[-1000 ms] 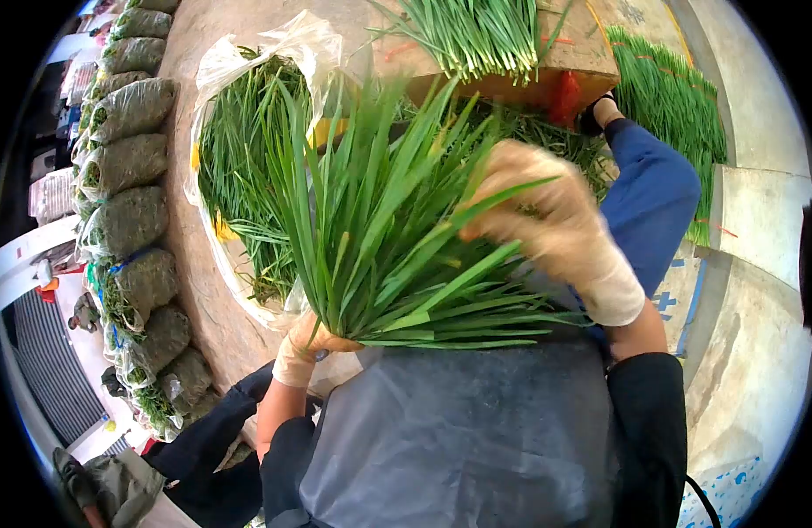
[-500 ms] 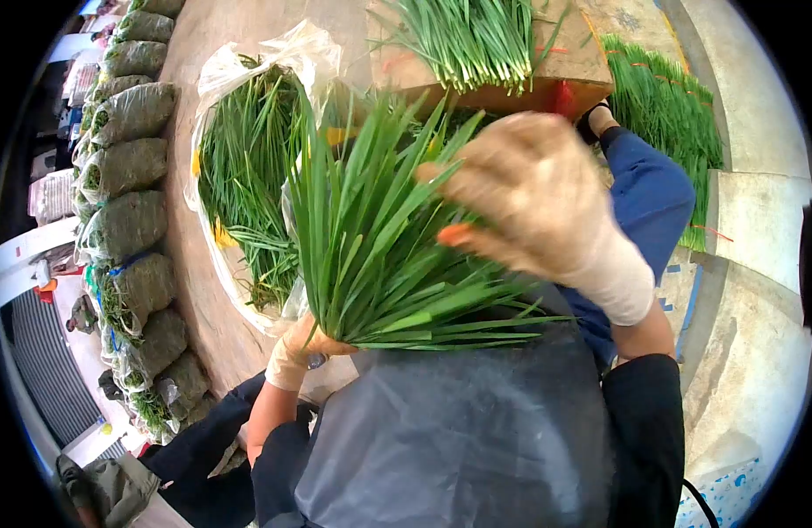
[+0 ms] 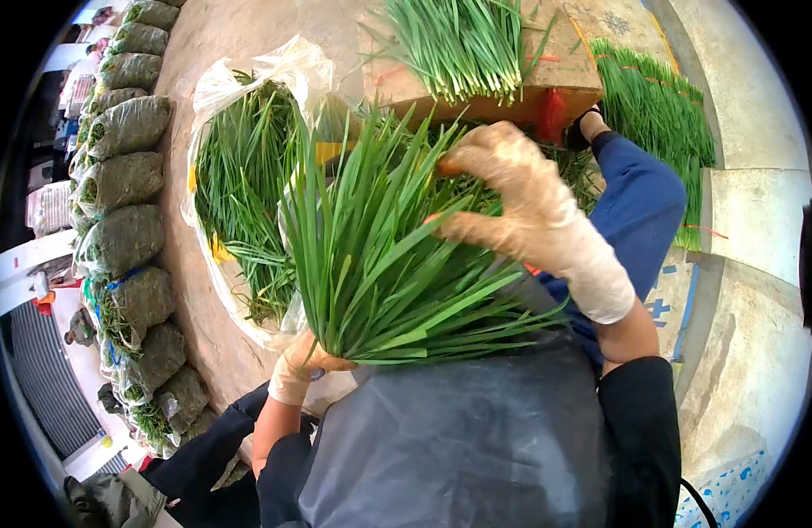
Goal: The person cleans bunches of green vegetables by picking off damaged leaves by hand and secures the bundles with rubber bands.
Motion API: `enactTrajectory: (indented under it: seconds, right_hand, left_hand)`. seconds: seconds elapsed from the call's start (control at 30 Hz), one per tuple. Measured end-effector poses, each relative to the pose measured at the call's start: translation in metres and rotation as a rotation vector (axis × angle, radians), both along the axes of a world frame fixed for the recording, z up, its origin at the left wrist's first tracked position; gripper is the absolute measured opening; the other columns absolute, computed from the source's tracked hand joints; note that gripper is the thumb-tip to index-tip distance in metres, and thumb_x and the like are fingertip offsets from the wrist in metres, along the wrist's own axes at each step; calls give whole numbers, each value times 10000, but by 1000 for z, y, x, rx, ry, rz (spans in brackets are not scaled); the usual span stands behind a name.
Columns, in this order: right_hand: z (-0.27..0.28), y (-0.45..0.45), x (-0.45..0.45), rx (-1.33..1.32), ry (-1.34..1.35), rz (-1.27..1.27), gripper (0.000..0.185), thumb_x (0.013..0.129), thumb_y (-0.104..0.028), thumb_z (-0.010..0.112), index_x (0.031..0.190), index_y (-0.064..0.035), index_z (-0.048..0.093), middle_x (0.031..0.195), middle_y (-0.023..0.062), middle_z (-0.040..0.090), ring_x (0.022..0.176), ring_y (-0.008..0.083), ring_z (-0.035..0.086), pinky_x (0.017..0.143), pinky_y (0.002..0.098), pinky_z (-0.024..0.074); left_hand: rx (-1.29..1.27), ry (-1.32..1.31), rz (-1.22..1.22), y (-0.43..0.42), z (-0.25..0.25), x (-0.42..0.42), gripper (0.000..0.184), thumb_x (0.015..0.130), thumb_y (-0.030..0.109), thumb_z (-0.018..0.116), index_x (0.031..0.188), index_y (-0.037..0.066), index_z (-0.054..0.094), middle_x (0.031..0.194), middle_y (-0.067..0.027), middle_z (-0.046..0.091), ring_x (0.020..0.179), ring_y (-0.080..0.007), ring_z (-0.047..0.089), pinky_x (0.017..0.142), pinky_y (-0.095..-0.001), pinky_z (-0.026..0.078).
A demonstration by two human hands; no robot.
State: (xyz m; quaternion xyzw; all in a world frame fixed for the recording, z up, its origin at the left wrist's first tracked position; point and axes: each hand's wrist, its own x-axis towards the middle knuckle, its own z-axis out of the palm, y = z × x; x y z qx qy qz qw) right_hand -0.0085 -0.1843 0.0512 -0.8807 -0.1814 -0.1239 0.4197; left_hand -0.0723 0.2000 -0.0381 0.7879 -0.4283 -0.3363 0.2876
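My left hand point(image 3: 307, 363), in a pale glove, is closed around the base of a bunch of garlic chives point(image 3: 380, 255). The long flat green leaves fan out upward and to the right above my dark apron point(image 3: 459, 440). My right hand point(image 3: 520, 211), gloved and stained brown at the fingers, is at the right side of the fanned leaves. Its thumb and fingers are spread apart, the thumb close to the leaves; whether it touches one I cannot tell.
An open plastic bag point(image 3: 248, 198) of loose chives stands ahead on the left. Trimmed chives point(image 3: 463, 48) lie on a low box point(image 3: 564, 66) in front. Tied bundles point(image 3: 661, 114) lie at the far right. Filled bags point(image 3: 124, 176) line the left, and another person's leg point(image 3: 221, 440) shows lower left.
My right hand has slowed from a blur and moved slightly down and left, its fingers now separated. The left hand keeps its grip on the chives. The whole view has shifted slightly.
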Motion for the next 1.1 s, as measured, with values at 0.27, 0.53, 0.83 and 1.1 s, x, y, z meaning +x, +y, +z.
enactTrajectory:
  seconds: [0.27, 0.53, 0.83, 1.1]
  right_hand:
    - [-12, 15, 2, 671, 110, -82, 102, 817, -124, 711, 838, -29, 680, 815, 75, 650, 781, 198, 615, 725, 320, 477]
    - [-22, 14, -9, 307, 130, -12, 336, 761, -337, 770, 933, -68, 662, 875, 82, 636, 892, 265, 577, 808, 385, 456]
    - [-15, 11, -21, 530, 466, 109, 211, 796, -126, 686, 986, -38, 659, 838, 105, 630, 817, 240, 609, 793, 342, 465]
    - [-51, -56, -13, 568, 271, -155, 184, 884, -219, 654, 845, -45, 697, 784, 44, 629, 770, 159, 581, 808, 293, 455]
  left_hand:
    - [1, -149, 21, -12, 25, -4, 509, 658, 177, 759, 1145, 79, 649, 1161, -131, 624, 1104, -330, 553, 997, -418, 406]
    - [44, 18, 76, -8, 18, -4, 507, 674, 156, 741, 1164, 73, 641, 1192, -140, 615, 1126, -338, 548, 1011, -426, 403]
    - [24, -301, -76, -36, 47, 8, 593, 687, 122, 723, 1261, 81, 582, 1319, -134, 539, 1218, -354, 481, 1054, -425, 364]
    - [26, -191, -23, -31, 44, 9, 613, 663, 104, 733, 1255, 52, 581, 1292, -146, 556, 1215, -358, 480, 1048, -427, 359]
